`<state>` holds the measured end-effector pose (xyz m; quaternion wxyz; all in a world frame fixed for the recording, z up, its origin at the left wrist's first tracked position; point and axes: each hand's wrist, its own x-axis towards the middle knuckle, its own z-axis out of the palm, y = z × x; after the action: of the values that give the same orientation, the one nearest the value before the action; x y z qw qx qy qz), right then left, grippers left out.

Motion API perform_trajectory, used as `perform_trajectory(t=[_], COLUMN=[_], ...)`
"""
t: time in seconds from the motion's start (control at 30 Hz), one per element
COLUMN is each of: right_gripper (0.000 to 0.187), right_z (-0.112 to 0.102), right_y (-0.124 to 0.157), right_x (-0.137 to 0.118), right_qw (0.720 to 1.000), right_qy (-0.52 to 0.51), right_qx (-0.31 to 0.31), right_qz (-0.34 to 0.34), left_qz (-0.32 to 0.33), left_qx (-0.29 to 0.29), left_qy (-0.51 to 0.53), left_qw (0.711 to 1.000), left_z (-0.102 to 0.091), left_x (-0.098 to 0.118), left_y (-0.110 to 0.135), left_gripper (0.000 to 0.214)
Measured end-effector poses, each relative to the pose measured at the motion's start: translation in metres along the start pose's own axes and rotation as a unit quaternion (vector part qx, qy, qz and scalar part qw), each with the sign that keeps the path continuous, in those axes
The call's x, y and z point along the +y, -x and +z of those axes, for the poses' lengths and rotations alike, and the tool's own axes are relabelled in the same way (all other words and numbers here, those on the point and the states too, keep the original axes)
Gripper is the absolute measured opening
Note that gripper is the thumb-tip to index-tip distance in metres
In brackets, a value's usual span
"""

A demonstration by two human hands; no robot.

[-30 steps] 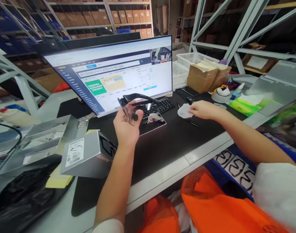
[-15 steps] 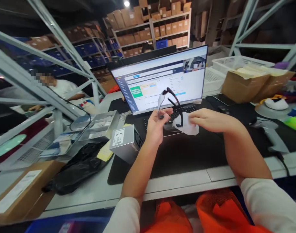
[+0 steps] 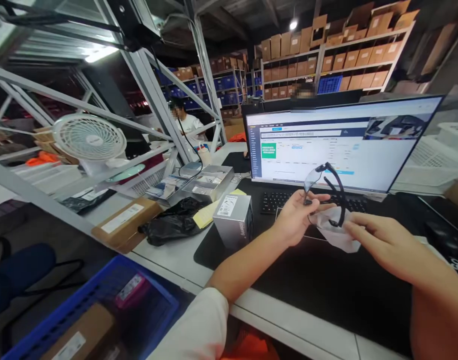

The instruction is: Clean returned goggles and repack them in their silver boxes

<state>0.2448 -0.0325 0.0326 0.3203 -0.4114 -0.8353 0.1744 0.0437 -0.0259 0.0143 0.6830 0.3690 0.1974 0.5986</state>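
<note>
Dark-framed glasses [image 3: 340, 192] with a clear-looking lens are held up in front of the monitor. My left hand [image 3: 293, 220] is closed around their lens side, thumb against fingers. A thin white translucent pouch or sheet [image 3: 341, 239] hangs at the lower end of one curved temple. Pinching its right edge is my right hand [image 3: 381, 240]. Whether the temple tip is inside the white piece or in front of it, I cannot tell. A silver-grey box [image 3: 232, 222] with a white label stands left of my left forearm, on the black desk mat [image 3: 289, 285].
Behind the hands are a keyboard [image 3: 272, 202] and a wide monitor [image 3: 307, 150]. To the left lie a black plastic bag [image 3: 172, 225], a brown carton [image 3: 126, 222] and a grey divided tray [image 3: 210, 182]. A blue crate [image 3: 169, 305] sits below the desk edge. Another person [image 3: 191, 122] is beyond the frame.
The view has swung left, so the hands appear further right. My right hand has come closer to my left, and the white piece now sits nearer the lens side of the glasses.
</note>
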Motion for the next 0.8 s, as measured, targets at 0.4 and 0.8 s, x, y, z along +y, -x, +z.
perform_trajectory(t=[0.4,0.8], right_gripper=[0.035,0.04], right_z=[0.006,-0.007], right_y=[-0.01,-0.009], right_x=[-0.021,-0.007], right_qw=[0.998,0.974], right_qy=[-0.026,-0.205], right_qx=[0.01,0.097], right_qz=[0.057,0.023], left_qz=[0.101,0.107], left_qx=[0.041,-0.093], left_qy=[-0.037,-0.162], left_qw=[0.993,0.977], left_z=[-0.004,-0.019], left_x=[-0.004,0.002], left_y=[-0.002,-0.005], left_gripper=[0.045,0.041])
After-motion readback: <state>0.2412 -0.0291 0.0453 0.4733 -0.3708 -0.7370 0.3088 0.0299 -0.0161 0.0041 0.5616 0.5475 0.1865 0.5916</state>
